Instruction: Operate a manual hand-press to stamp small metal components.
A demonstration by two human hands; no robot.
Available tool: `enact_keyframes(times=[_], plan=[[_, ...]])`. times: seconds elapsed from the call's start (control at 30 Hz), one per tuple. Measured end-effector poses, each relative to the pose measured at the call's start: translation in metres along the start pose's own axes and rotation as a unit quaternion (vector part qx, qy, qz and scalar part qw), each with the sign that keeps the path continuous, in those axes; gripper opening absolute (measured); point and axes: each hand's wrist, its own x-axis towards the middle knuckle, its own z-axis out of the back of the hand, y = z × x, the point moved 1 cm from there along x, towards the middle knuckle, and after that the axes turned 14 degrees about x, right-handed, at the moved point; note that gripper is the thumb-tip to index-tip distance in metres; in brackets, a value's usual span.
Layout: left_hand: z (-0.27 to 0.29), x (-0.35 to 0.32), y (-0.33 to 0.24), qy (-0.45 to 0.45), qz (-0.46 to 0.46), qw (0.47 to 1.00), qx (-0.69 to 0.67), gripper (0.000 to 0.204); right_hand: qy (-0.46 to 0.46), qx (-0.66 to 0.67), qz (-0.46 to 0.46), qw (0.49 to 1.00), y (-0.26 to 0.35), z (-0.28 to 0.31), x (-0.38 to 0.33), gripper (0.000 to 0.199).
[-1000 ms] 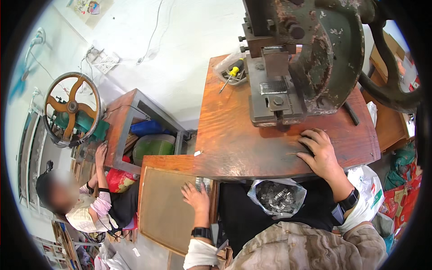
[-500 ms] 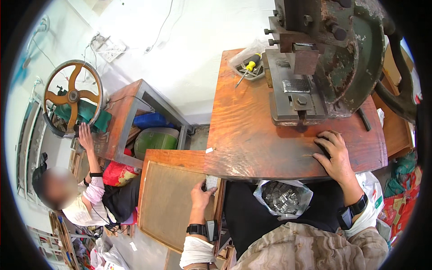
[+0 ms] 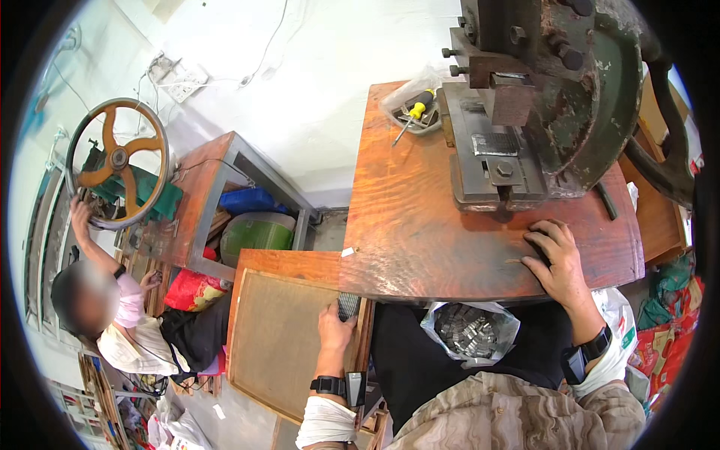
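Observation:
My left hand (image 3: 334,330) is at the right side of a shallow wooden tray, its fingers closed against a small block of ridged grey metal pieces (image 3: 348,306). Part of that block is hidden by the fingers. On the wooden table (image 3: 420,247), my right hand (image 3: 556,262) rests with fingers apart and nothing in it, in front of a heavy green metal press (image 3: 600,112). A dark ridged metal piece (image 3: 495,143) lies on the press bed under the ram. Between my legs sits a plastic bag (image 3: 510,346) holding many small metal pieces (image 3: 469,330).
The wooden tray (image 3: 281,337) stands left of the table. A clear plastic tub (image 3: 390,101) with a yellow-black screwdriver (image 3: 416,111) sits beside the press. A dark rod (image 3: 606,201) lies right of it. A co-worker (image 3: 142,315) at far left touches a large handwheel (image 3: 118,159).
The metal block in my left hand now looks darker, as if turned, and the hand has shifted slightly. My right hand stays put. The co-worker's hand and the handwheel have moved round leftward.

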Motion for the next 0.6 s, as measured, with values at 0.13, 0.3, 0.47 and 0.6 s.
enact_keyframes(times=[0.13,0.3,0.47,0.6], plan=[[0.009,0.004,-0.013,0.009,0.022,1.0,0.002,0.046,-0.004,-0.008,0.004,1.0,-0.002,0.002,0.001,0.036],[0.017,-0.003,0.015,0.105,0.209,0.932,-0.278,0.047,0.003,-0.014,0.004,1.0,-0.005,0.004,-0.002,0.036],[0.123,-0.006,-0.026,0.036,0.208,0.851,-0.481,0.035,0.009,-0.021,0.02,1.0,-0.005,0.004,-0.006,0.039],[0.196,0.04,-0.115,0.023,0.054,0.885,-0.461,0.032,-0.004,-0.018,0.021,1.0,-0.002,0.006,-0.011,0.037]])
